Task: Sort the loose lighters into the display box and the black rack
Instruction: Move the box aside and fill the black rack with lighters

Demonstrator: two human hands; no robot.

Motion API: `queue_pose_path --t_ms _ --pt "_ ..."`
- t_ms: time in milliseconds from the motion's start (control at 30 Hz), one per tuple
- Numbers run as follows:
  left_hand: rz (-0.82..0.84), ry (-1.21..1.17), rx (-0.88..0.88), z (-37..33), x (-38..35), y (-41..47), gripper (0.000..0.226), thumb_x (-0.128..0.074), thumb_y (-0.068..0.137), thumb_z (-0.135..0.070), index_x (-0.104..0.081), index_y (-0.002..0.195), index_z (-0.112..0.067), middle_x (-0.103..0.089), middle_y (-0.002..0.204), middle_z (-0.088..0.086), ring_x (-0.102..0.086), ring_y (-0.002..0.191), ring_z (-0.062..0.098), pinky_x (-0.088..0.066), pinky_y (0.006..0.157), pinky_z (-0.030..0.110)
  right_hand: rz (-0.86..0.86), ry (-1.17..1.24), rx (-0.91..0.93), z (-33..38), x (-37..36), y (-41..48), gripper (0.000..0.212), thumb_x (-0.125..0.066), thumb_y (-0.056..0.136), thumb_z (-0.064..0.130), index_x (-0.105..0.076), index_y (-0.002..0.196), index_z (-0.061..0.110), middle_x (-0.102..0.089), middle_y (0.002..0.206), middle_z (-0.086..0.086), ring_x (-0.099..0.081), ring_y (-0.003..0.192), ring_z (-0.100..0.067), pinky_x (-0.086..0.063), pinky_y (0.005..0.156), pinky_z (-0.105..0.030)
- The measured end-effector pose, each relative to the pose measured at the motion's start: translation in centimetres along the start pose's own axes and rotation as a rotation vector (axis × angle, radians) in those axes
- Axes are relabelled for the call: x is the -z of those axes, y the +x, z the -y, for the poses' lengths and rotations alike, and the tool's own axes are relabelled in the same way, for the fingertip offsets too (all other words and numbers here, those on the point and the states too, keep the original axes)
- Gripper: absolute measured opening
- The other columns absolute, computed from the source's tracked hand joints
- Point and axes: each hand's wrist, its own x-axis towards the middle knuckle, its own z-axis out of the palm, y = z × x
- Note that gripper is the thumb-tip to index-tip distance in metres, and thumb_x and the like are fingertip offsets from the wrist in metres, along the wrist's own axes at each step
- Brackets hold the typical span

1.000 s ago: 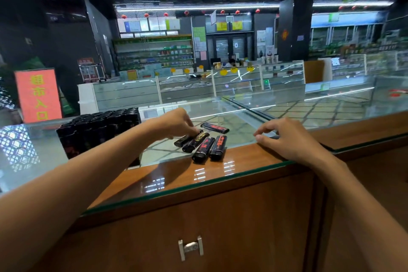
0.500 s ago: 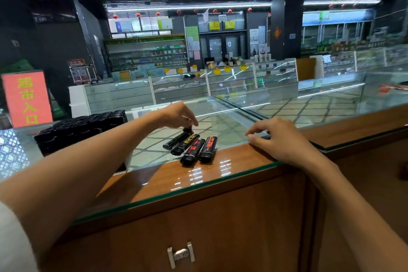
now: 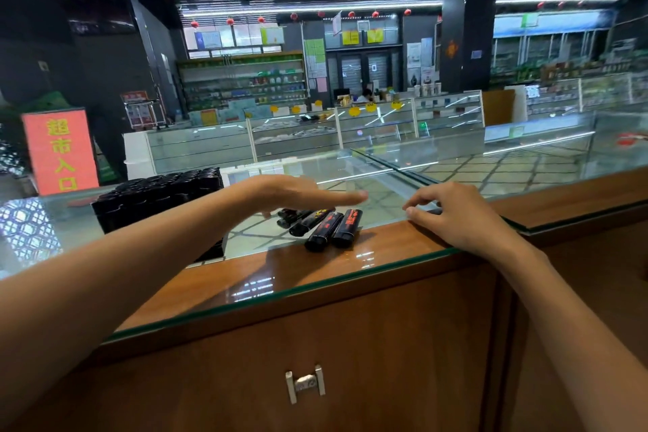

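**Black on glass: gather the row before lifting**

Find the loose lighters (image 3: 326, 226) lying side by side on the glass counter (image 3: 245, 273), close to its front edge and about midway along it. Note the left hand (image 3: 298, 191) spread flat just above them, fingers straight, holding nothing. See the right hand (image 3: 456, 217) resting further right at the same edge, fingertips bent down onto the glass; no telling of a lighter beneath them. Look toward the counter's left end for the black rack (image 3: 157, 198), dark with stock. No picking out the display box for certain.

Probably about to scoop. Lower the palm squarely, curl the fingers behind the far ends and draw the row together, to stop any rolling off the front edge. Take few enough to keep them parallel in the grip, then carry them left and seat each in a free slot. Mind the slick glass: press lightly, slide rather than flick.
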Motion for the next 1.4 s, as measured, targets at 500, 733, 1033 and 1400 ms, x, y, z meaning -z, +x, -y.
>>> queue_pose_path --t_ms 500,733,1033,1400 --pt "-0.063 0.075 0.015 0.1 -0.2 2.1 0.028 -0.051 0.095 -0.031 -0.047 0.097 -0.003 -0.05 0.072 0.005 -0.049 0.06 0.015 -0.039 0.051 0.023 0.013 -0.006 0.004 -0.1 0.0 0.0 0.02 -0.059 0.089 0.028 -0.068 0.105 0.021 -0.064 0.113 0.002 -0.043 0.093 -0.002 -0.034 0.083 -0.023" --pt "-0.165 0.027 0.015 0.2 -0.3 2.6 0.015 -0.062 0.081 -0.016 -0.052 0.079 -0.005 -0.051 0.069 0.004 -0.048 0.059 0.014 -0.039 0.047 0.02 0.01 -0.008 -0.011 0.0 -0.1 0.1 0.018 -0.059 0.089 0.027 -0.068 0.103 0.021 -0.065 0.114 0.001 -0.053 0.105 -0.01 -0.037 0.088 -0.026" --pt "-0.524 -0.663 -0.166 3.1 -1.0 1.6 0.018 -0.069 0.075 -0.01 -0.053 0.068 -0.007 -0.053 0.061 0.005 -0.049 0.052 0.015 -0.04 0.036 0.014 0.011 -0.019 -0.02 0.2 0.0 0.0 0.018 -0.06 0.088 0.026 -0.068 0.103 0.02 -0.064 0.115 -0.001 -0.053 0.107 -0.013 -0.039 0.09 -0.029" --pt "-0.634 -0.853 -0.252 3.3 -4.3 -1.4 0.028 -0.074 0.064 -0.008 -0.054 0.083 -0.01 -0.06 0.073 0.01 -0.058 0.06 0.02 -0.05 0.051 0.03 0.001 -0.039 -0.012 0.2 -0.1 0.2 0.015 -0.061 0.087 0.025 -0.071 0.098 0.021 -0.067 0.109 0.0 -0.046 0.09 -0.004 -0.036 0.084 -0.026"
